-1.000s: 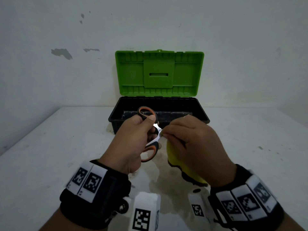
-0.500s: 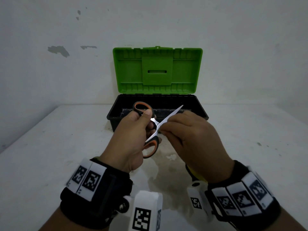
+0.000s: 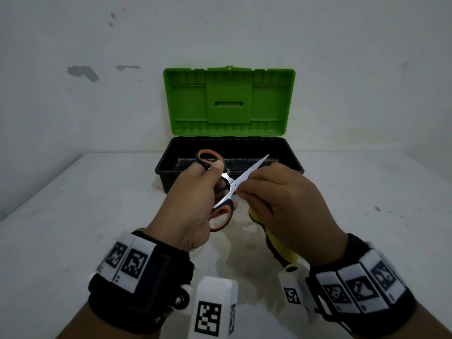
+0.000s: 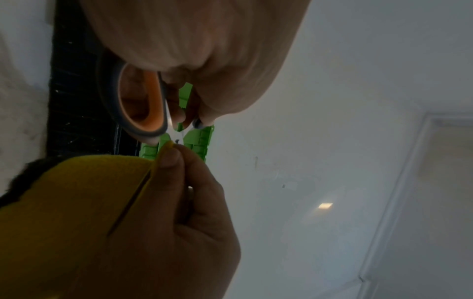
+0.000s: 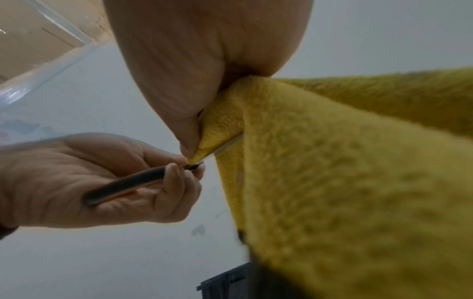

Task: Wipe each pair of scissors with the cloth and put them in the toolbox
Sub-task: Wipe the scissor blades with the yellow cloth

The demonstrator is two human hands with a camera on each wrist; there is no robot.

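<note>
My left hand (image 3: 195, 201) grips the black-and-orange handles of the scissors (image 3: 221, 189) in front of the toolbox. One steel blade points up and to the right over the box. My right hand (image 3: 276, 204) pinches the yellow cloth (image 3: 281, 245) around the other blade, close to the pivot screw. The cloth (image 5: 332, 182) hangs down under that hand. In the left wrist view the orange handle loop (image 4: 138, 101) sits by my palm and the cloth (image 4: 76, 212) is folded over the blade. The toolbox (image 3: 168, 165) stands open, black tub and green lid (image 3: 230, 104) upright.
The white table (image 3: 73, 216) runs to a white wall behind the toolbox. A damp stain (image 3: 244, 253) lies on the table under my hands. The inside of the black tub is dark, its contents unclear.
The scissors have opened, one blade now standing out up and right. My right hand with the cloth has slid down the blade toward the pivot.
</note>
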